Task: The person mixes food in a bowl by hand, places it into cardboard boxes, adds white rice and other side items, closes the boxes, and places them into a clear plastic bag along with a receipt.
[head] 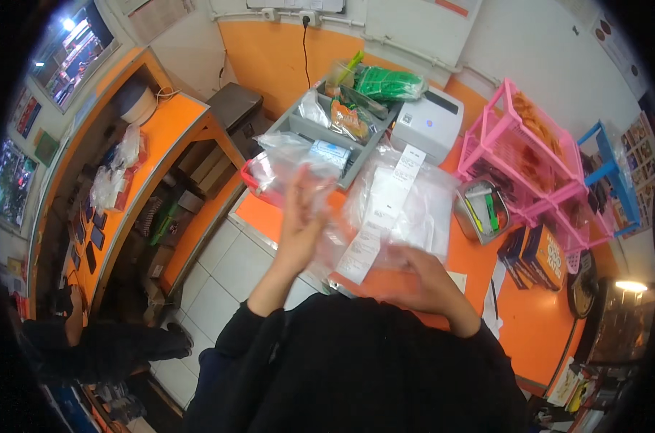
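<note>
My left hand point(300, 233) is raised over the near left part of the orange table, blurred, with clear plastic bag film point(330, 241) at its thumb and fingers. My right hand point(430, 279) is low over the table's near side, its fingers blurred beside the plastic; whether it grips any is unclear. Between my hands, a long printed paper receipt strip point(390, 197) runs down from the white label printer point(429, 123). Under the strip lies a stack of clear plastic bags point(427, 211). A red-rimmed basket point(250, 178) with plastic packs stands beyond my left hand.
A grey divided tray point(300, 125) holds packets; a green plastic pack point(390, 83) lies at its back. Right are a metal pen holder point(482, 211), pink stacking racks point(522, 157) and printed boxes point(539, 257). Another person point(105, 338) is by the left counter point(181, 116).
</note>
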### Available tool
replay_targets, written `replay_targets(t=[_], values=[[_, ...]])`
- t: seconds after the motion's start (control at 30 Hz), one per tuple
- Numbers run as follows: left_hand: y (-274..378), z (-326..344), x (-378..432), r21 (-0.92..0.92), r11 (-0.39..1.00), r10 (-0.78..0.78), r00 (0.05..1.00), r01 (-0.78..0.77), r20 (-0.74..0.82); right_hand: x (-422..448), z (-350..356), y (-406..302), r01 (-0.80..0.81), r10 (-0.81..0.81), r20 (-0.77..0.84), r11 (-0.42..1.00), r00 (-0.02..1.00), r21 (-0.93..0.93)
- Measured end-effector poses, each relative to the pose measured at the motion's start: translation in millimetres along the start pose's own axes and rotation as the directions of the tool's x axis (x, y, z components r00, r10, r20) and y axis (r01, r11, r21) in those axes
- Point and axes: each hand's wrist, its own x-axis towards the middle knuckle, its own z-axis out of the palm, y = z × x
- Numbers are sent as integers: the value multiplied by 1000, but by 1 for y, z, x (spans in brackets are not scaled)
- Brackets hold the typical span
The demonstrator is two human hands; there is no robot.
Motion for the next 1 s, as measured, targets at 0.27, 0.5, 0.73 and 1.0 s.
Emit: replay_targets(t=[0.27, 0.5, 0.73, 1.0], values=[[29, 14, -17, 655, 19, 856, 351, -755, 380, 45, -2, -23, 168, 31, -324, 805, 946, 569], [-29, -9, -72, 202, 974, -77, 986, 106, -147, -6, -57, -85, 344, -27, -559, 812, 828, 471], [62, 25, -77, 604, 712, 394, 916, -359, 80, -76, -58, -95, 249, -651, -676, 758, 347, -602], [154, 87, -130, 426, 627, -101, 475, -652, 874, -199, -24, -49, 263, -480, -297, 793, 826, -550]])
